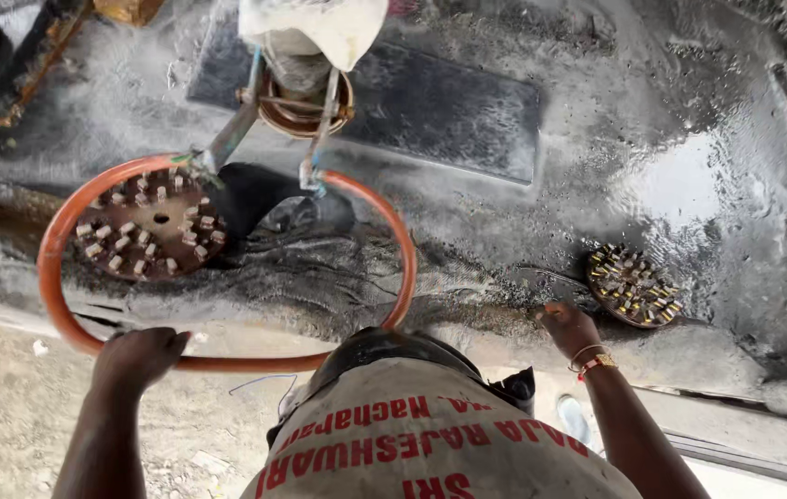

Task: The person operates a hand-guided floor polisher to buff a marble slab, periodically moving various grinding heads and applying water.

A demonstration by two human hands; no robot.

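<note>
Below the camera, on a wet, slurry-covered stone floor (671, 185), an orange hoop handle (227, 360) is gripped at its near edge by the left hand (139, 356), whose fingers are curled down over the tube so that the ring can be steadied or steered. From the far side of the ring two metal struts (236, 120) rise to a motor housing partly wrapped in a pale cloth (315, 28), presumably to keep splashes off it. Inside the hoop, to the left, a round grinding disc (151, 225) studded with pale blocks is turned face-up, which leaves its abrasive side exposed to view. A second studded disc (634, 286) lies apart on the floor to the right, its blocks also upward. The right hand (567, 325) is stretched toward that second disc with the fingers loosely bent and nothing held; whether the fingertips touch the wet ledge or merely hover above it cannot be told from this angle. A sack apron (430, 434) with red lettering is worn over the front of the body, apparently as protection from the slurry.
</note>
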